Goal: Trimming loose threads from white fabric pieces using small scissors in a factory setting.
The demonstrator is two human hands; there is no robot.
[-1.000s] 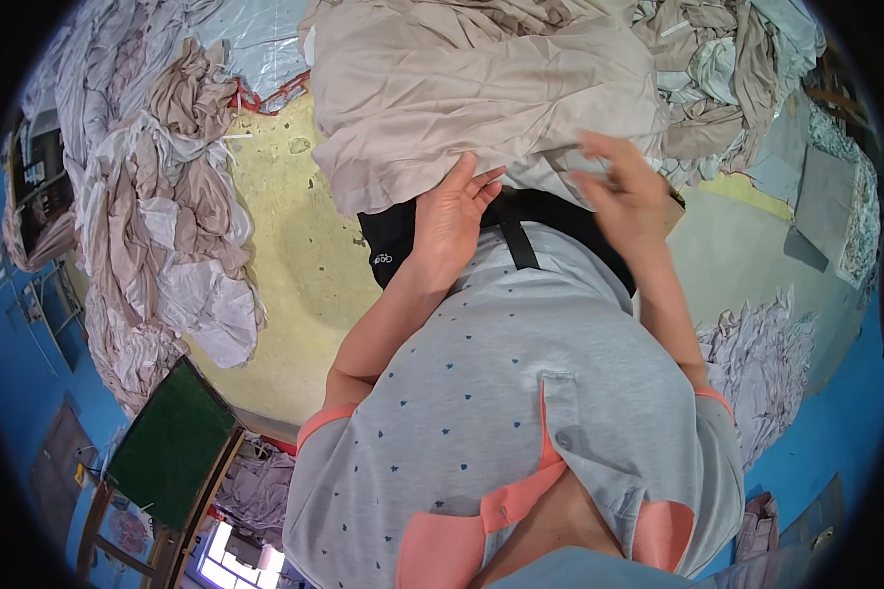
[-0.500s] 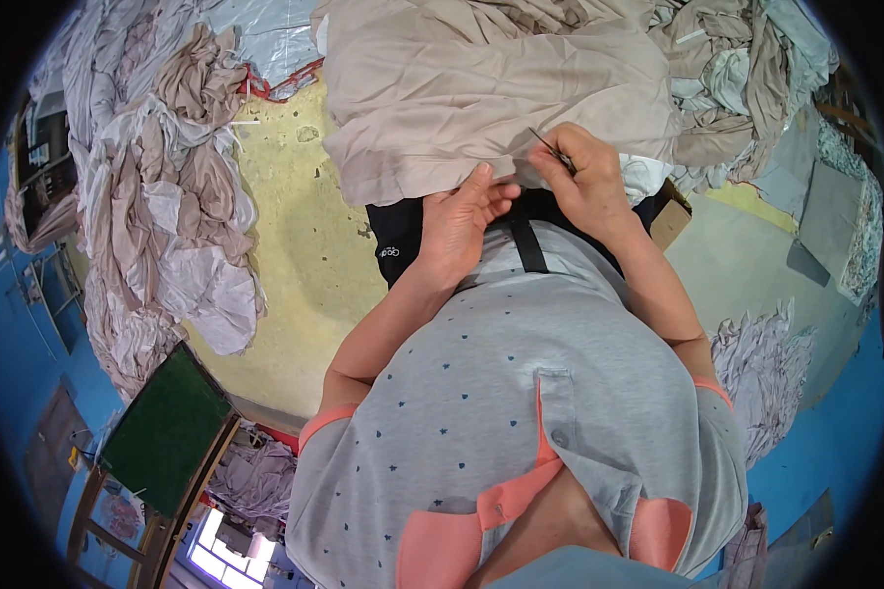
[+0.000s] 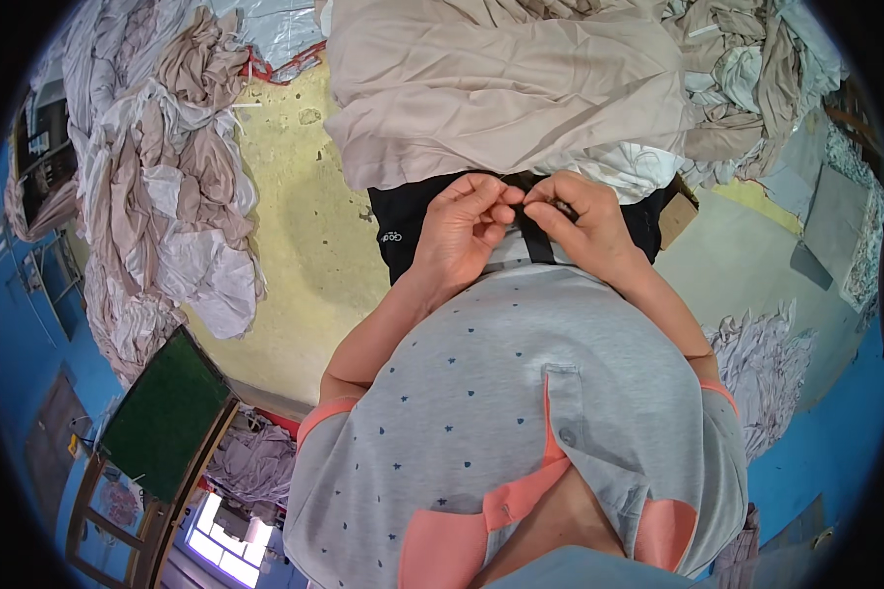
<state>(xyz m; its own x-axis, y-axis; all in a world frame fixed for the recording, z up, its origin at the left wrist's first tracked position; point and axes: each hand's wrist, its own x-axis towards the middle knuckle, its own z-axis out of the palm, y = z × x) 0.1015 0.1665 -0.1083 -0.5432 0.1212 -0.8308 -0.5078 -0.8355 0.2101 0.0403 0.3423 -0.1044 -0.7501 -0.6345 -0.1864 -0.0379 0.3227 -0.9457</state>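
Left hand [image 3: 462, 228] pinching, contents unclear, almost meeting right hand [image 3: 591, 228], curled round dark tool [image 3: 566, 209]; beige cloth [image 3: 511, 108] beyond

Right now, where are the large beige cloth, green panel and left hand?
Large beige cloth [image 3: 506, 98]: head view, its middle folds.
Green panel [image 3: 167, 416]: head view, middle of its face.
Left hand [image 3: 455, 230]: head view, on the palm.
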